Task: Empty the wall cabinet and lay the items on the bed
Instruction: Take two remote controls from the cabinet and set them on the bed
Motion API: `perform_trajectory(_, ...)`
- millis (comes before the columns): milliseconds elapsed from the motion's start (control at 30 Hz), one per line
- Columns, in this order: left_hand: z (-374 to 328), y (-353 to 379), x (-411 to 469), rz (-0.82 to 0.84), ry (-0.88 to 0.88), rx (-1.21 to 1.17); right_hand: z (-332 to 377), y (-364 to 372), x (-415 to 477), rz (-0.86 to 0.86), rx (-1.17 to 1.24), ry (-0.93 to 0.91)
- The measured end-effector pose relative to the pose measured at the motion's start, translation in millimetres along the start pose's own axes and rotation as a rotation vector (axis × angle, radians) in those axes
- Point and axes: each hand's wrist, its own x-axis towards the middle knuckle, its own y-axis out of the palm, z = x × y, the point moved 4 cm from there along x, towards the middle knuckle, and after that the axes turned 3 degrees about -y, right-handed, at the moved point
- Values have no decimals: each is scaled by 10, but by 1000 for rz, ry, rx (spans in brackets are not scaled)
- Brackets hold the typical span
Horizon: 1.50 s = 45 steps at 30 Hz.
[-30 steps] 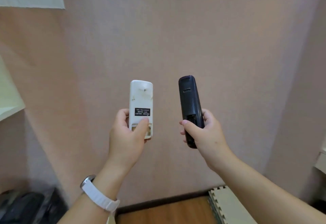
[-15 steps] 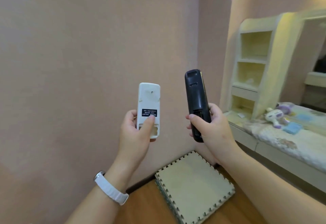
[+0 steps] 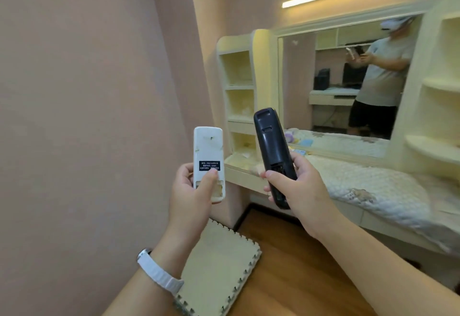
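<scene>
My left hand (image 3: 191,191) grips a white remote control (image 3: 208,156) upright, its back with a black label facing me and my thumb over the open battery slot. A black remote control (image 3: 272,151) stands upright in my right hand (image 3: 301,191), its back towards me too. Both are held at chest height, side by side and apart. The bed (image 3: 368,186) with a white quilted cover lies to the right, beyond my right hand. The wall cabinet is out of view.
A cream shelf unit (image 3: 239,96) stands at the bed's head by the pink wall. A large mirror (image 3: 336,86) above the bed reflects a person. A stack of foam floor mats (image 3: 219,266) lies on the wooden floor below my hands. Small toys (image 3: 293,137) rest on the bed.
The view has swung right from the bare wall to the bed, shelves and mirror. Both hands kept the same grip on the two remotes.
</scene>
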Motion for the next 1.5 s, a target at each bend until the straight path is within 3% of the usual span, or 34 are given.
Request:
perform_trajectory(367,768,1024,524,197,-118,-10,-685,-834,351,-229,-80,149)
perform_trajectory(867,2240,1532,2388,453,-349,-25,-1916,-940,1772,-460,-218,349)
perform_trajectory(1133,2753,2228,2829,576,-462,-57,-2383,-1289,2188,-566,-229,436)
perform_trajectory(1300,3136,2835,2896,617,-555,-51,-2789,-1717,2488,-565,-209,471)
perform_trajectory(1500,3501,3621,3026,543,-649,-20,-3298,-2453,2975,-496,-268,529)
